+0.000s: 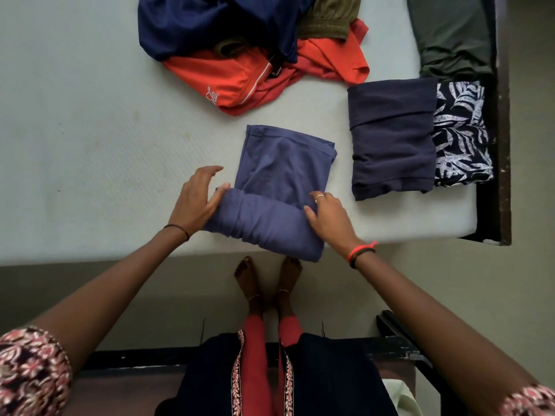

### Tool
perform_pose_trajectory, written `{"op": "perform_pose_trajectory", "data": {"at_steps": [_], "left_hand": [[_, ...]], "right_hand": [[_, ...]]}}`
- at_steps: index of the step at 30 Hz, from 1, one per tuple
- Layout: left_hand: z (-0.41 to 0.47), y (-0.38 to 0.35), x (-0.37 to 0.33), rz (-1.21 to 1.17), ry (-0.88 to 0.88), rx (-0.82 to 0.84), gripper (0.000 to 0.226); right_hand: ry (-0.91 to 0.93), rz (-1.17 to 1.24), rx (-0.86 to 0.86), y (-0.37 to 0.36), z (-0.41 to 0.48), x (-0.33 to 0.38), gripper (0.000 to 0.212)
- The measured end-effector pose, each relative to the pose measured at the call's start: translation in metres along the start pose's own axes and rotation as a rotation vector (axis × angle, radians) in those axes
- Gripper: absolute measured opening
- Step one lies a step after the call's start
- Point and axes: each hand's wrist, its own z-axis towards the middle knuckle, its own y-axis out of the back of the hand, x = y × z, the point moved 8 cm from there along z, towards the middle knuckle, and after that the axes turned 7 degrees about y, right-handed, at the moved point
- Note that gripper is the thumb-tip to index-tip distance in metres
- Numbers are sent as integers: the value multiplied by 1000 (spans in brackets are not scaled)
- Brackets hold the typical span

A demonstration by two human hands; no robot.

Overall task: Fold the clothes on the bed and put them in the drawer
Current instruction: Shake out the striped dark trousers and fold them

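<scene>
A blue-violet garment (282, 172) lies on the pale mattress (90, 130) near its front edge, its near part rolled into a thick fold. My left hand (198, 199) grips the left end of that roll, thumb on top. My right hand (327, 214) grips the right end, fingers curled into the cloth. To the right lie a folded dark navy garment (393, 139) and a folded leaf-print garment (462, 136). At the far side sits an unfolded heap: a navy garment (210, 22), an orange one (240, 76) and an olive one (327, 19).
A grey-green garment (450, 34) lies at the far right by the dark bed frame (501, 115). My bare feet (267, 280) stand on the floor between the bed and another dark frame (399, 346) behind me. No drawer is in view.
</scene>
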Motion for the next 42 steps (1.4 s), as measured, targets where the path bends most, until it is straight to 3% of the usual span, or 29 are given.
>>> {"op": "perform_pose_trajectory", "data": {"at_steps": [2, 5, 7, 9, 10, 12, 17, 20, 24, 28, 32, 35, 38, 40, 42], "left_hand": [[-23, -7, -25, 178, -320, 49, 64], [-57, -49, -20, 599, -580, 253, 83], [-65, -65, -4, 728, -600, 279, 72], [-60, -63, -3, 689, -606, 210, 60], [-55, -60, -8, 642, -611, 195, 57], [-42, -54, -19, 520, -565, 262, 53], [5, -41, -11, 311, -107, 673, 70], [36, -24, -18, 136, 9, 693, 72], [81, -6, -34, -109, 102, 608, 52], [132, 8, -36, -147, 102, 398, 33], [157, 16, -30, -214, 197, 195, 29], [140, 33, -47, -132, 35, -92, 23], [92, 30, -73, -21, -227, -250, 24], [57, 8, -83, 44, -292, -262, 33], [28, -27, -86, 137, -304, -166, 43]], "right_hand": [[170, -100, -191, -3, -28, 29, 59], [303, -375, -76, -46, -54, 50, 93], [295, -482, 4, -68, -61, 44, 86], [289, -508, -54, -69, -59, 41, 64], [275, -500, -58, -67, -57, 39, 64], [266, -460, 2, -67, -51, 37, 70], [233, -136, 176, -28, -29, 38, 66], [162, 63, 272, 9, 2, 31, 62], [33, 456, 324, 45, 44, 10, 46], [-75, 638, 297, 67, 79, -20, 32], [-145, 701, 90, 88, 102, -48, 26], [-71, 361, -94, 99, 104, -46, 20], [215, 88, -286, 100, 75, -1, 24], [418, -113, -431, 90, 46, 31, 35], [532, -357, -452, 63, 26, 51, 51]]}}
